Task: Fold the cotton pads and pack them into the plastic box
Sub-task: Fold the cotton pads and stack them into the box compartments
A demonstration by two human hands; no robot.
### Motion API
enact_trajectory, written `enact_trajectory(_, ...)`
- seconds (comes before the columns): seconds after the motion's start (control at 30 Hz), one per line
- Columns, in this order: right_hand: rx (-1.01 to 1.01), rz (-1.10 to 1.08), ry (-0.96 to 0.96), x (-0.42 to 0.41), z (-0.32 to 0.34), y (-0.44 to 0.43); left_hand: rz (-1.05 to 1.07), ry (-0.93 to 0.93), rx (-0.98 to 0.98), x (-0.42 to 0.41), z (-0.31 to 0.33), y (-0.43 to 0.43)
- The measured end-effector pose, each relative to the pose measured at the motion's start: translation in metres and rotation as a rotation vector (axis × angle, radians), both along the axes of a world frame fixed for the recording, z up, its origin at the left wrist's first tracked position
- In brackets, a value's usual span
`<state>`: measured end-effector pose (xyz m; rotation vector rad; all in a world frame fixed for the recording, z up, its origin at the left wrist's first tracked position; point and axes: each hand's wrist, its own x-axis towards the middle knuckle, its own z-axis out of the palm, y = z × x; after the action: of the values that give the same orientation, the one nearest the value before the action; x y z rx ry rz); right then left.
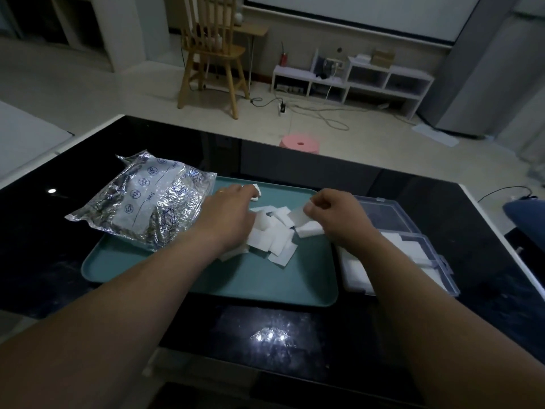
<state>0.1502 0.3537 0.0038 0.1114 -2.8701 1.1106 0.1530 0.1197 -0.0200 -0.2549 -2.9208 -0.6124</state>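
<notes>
A loose heap of white cotton pads (pixel 275 236) lies in the middle of a teal tray (pixel 250 278). My left hand (pixel 228 212) reaches over the heap's left side, its fingertips touching a small folded pad (pixel 256 191) at the tray's far edge. My right hand (pixel 336 214) hovers above the heap's right side and pinches one cotton pad (pixel 299 216) between thumb and fingers. A clear plastic box (pixel 413 246) stands open to the right of the tray, with white pads packed inside; my right forearm hides part of it.
A crinkled silver foil bag (pixel 144 202) lies across the tray's left corner. Everything sits on a glossy black table (pixel 59 246). Beyond the table's far edge are a pink stool (pixel 299 144), a wooden chair (pixel 212 54) and low white shelves (pixel 354 81).
</notes>
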Motion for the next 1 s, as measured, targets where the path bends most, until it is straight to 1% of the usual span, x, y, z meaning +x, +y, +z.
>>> enact_trajectory(0.07,-0.116,-0.023,0.035,0.005,0.009,-0.003,-0.002,-0.055,-0.058,0.000,0.001,-0.001)
enact_trajectory(0.17,-0.197,-0.026,0.056,0.010,0.015,-0.012,-0.005,-0.077,-0.166,0.006,-0.001,0.002)
enact_trajectory(0.23,-0.203,-0.019,0.042,0.014,0.016,-0.015,0.000,-0.059,-0.162,0.010,-0.001,0.004)
enact_trajectory(0.3,-0.207,-0.013,0.019,0.016,0.015,-0.016,0.006,-0.022,-0.111,0.010,0.002,0.004)
enact_trajectory(0.33,-0.231,-0.005,0.004,0.017,0.016,-0.015,0.012,-0.002,-0.055,0.008,0.006,0.003)
enact_trajectory(0.4,-0.316,0.040,-0.054,0.018,0.020,-0.013,0.012,-0.013,0.128,0.006,0.019,0.002)
enact_trajectory(0.47,-0.374,0.129,-0.116,0.021,0.028,-0.014,-0.023,-0.098,0.336,0.007,0.033,0.003)
enact_trajectory(0.57,-0.329,0.237,-0.120,0.024,0.034,-0.021,-0.122,-0.267,0.569,0.015,0.046,0.008)
enact_trajectory(0.7,-0.193,0.254,-0.088,0.028,0.035,-0.026,-0.182,-0.401,0.691,0.021,0.048,0.006)
enact_trajectory(0.8,-0.182,0.259,-0.067,0.028,0.034,-0.029,-0.158,-0.472,0.798,0.025,0.051,0.005)
enact_trajectory(0.83,-0.197,0.251,-0.062,0.028,0.034,-0.030,-0.147,-0.525,0.887,0.026,0.052,0.005)
enact_trajectory(0.9,-0.254,0.259,-0.084,0.027,0.035,-0.032,-0.167,-0.705,1.116,0.030,0.055,0.004)
enact_trajectory(0.97,-0.312,0.302,-0.116,0.030,0.037,-0.035,-0.252,-0.861,1.247,0.035,0.057,0.003)
enact_trajectory(1.0,-0.324,0.307,-0.113,0.030,0.039,-0.036,-0.268,-0.876,1.282,0.035,0.056,0.004)
